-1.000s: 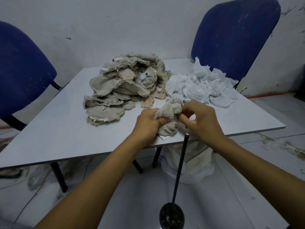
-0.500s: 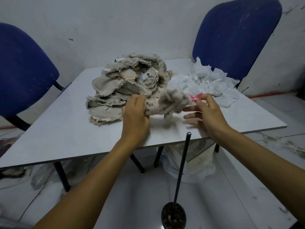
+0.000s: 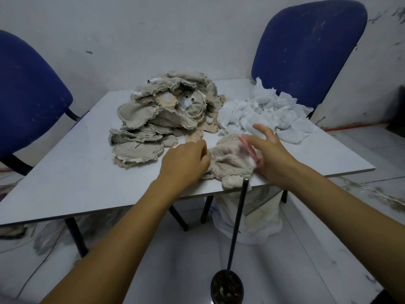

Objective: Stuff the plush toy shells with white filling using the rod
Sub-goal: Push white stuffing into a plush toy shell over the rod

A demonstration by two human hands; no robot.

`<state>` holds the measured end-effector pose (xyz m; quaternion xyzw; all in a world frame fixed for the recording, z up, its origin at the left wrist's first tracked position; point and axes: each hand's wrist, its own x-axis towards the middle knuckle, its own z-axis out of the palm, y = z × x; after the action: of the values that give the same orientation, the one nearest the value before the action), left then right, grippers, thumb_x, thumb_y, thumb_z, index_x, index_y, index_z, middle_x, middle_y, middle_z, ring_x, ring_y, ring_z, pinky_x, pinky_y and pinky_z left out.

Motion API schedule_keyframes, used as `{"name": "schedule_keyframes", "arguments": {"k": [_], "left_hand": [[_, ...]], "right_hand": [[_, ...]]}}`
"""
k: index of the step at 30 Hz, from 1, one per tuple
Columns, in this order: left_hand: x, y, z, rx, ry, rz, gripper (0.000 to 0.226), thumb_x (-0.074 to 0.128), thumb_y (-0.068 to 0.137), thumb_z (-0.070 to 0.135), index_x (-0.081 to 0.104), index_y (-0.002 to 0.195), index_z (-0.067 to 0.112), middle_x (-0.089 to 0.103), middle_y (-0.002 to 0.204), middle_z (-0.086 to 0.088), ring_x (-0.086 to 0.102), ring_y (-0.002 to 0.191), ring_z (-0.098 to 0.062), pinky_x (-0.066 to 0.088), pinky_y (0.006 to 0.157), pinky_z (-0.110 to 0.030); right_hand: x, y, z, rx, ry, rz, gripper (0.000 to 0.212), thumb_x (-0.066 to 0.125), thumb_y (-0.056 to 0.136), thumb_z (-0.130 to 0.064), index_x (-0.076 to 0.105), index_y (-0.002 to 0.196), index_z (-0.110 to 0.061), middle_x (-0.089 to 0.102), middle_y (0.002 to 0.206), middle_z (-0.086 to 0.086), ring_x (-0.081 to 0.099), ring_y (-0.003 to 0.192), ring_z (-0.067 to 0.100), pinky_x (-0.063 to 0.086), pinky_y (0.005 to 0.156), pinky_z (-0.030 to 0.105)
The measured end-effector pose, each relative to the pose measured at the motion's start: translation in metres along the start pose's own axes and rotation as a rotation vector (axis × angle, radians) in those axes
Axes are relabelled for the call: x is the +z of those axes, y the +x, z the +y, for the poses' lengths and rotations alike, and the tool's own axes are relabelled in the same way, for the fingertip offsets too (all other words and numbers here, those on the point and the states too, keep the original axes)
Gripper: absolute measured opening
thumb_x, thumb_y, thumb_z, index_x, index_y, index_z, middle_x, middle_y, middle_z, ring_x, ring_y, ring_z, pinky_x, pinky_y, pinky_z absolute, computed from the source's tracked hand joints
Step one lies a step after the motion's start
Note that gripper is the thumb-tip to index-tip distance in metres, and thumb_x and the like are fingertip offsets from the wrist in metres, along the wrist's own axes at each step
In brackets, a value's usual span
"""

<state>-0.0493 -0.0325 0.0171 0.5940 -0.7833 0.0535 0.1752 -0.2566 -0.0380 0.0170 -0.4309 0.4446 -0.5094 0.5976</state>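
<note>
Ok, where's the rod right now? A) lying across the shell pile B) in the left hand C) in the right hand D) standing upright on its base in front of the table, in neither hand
D: the rod stands on its round base before the table edge, while the left hand and right hand are both at the plush shell.

Fuzzy cloth plush shell [image 3: 230, 159], glossy table [image 3: 87, 172]

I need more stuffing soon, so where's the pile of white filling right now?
In the head view the white filling lies on the far right part of the table, right of the heap of empty shells, just beyond the right hand.
</note>
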Motion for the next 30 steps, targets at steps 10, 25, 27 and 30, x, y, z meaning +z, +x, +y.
{"name": "schedule_keyframes", "arguments": {"k": [10,25,27,30], "left_hand": [[0.002,0.009,0.003,0.031,-0.634,-0.001,0.057,0.076,0.083,0.023,0.053,0.135,0.027,0.050,0.119,0.007,0.054,0.108,-0.011,0.047,0.088,-0.025],[0.000,0.003,0.036,-0.296,-1.507,0.041,0.032,0.063,0.087,-0.009,0.066,0.106,0.016,0.075,0.101,-0.003,0.072,0.094,-0.018,0.058,0.074,-0.028],[-0.001,-0.002,0.038,-0.333,-1.501,-0.004,0.041,0.063,0.082,-0.015,0.061,0.108,0.016,0.070,0.111,-0.011,0.069,0.099,-0.024,0.059,0.076,-0.032],[-0.005,-0.007,0.035,-0.247,-1.103,0.071,0.058,0.077,0.073,0.007,0.044,0.115,0.029,0.063,0.113,0.001,0.065,0.100,-0.017,0.057,0.084,-0.036]], "right_hand": [[0.006,-0.001,-0.007,-0.228,-0.210,-0.016,0.062,0.061,0.087,0.015,0.057,0.127,-0.032,0.066,0.109,0.018,0.067,0.087,0.019,0.056,0.073,0.028],[0.020,-0.009,0.005,-0.461,-0.684,0.322,0.015,0.072,0.085,-0.031,0.067,0.099,-0.030,0.066,0.077,-0.012,0.064,0.073,-0.002,0.051,0.064,0.015],[0.019,-0.016,0.003,-0.556,-0.727,0.363,0.015,0.072,0.083,-0.020,0.070,0.093,-0.031,0.067,0.077,-0.017,0.064,0.076,-0.004,0.051,0.068,0.010],[0.019,-0.030,0.003,-0.830,-0.883,0.324,0.017,0.071,0.081,-0.008,0.073,0.092,-0.021,0.069,0.085,-0.008,0.065,0.076,0.005,0.052,0.071,0.013]]}}
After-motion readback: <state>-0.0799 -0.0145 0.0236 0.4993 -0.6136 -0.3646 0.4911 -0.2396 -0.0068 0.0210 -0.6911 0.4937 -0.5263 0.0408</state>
